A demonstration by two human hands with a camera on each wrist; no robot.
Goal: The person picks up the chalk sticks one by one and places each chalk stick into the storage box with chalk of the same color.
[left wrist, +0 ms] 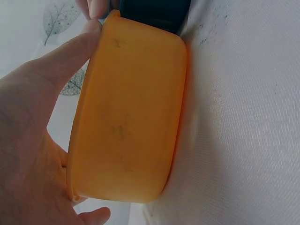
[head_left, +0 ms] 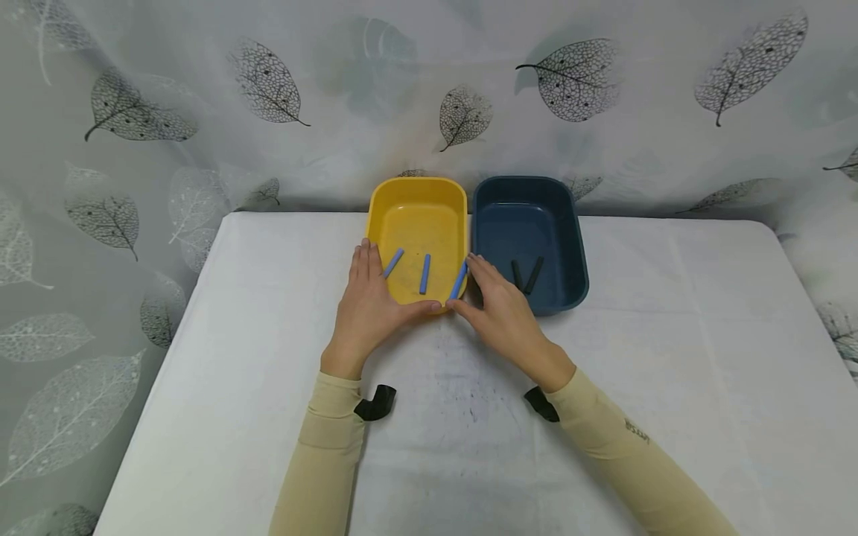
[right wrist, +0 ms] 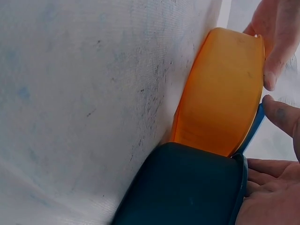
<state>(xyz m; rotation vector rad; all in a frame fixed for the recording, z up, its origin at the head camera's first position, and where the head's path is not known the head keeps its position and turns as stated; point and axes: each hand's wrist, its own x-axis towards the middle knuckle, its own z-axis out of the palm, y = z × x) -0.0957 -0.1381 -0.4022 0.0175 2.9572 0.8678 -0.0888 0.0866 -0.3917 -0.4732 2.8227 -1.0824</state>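
My right hand (head_left: 506, 316) pinches a blue stick (head_left: 459, 279), chalk-like in look, lengthwise between thumb and fingertips. The stick lies along the right rim of the yellow tray (head_left: 429, 192). In the right wrist view, that blue stick (right wrist: 253, 127) shows at the tray's edge. My left hand (head_left: 367, 305) rests on the tray's front left corner, straight fingers along the left side and thumb on the front rim. Inside the tray lie another blue stick (head_left: 425, 274) and a paler blue stick (head_left: 393, 263).
A dark blue tray (head_left: 529, 190) stands against the yellow one's right side, with two dark sticks (head_left: 533, 275) in it. Blue and dark smudges mark the white tablecloth (head_left: 462, 417). A leaf-printed curtain (head_left: 375, 89) hangs behind the table.
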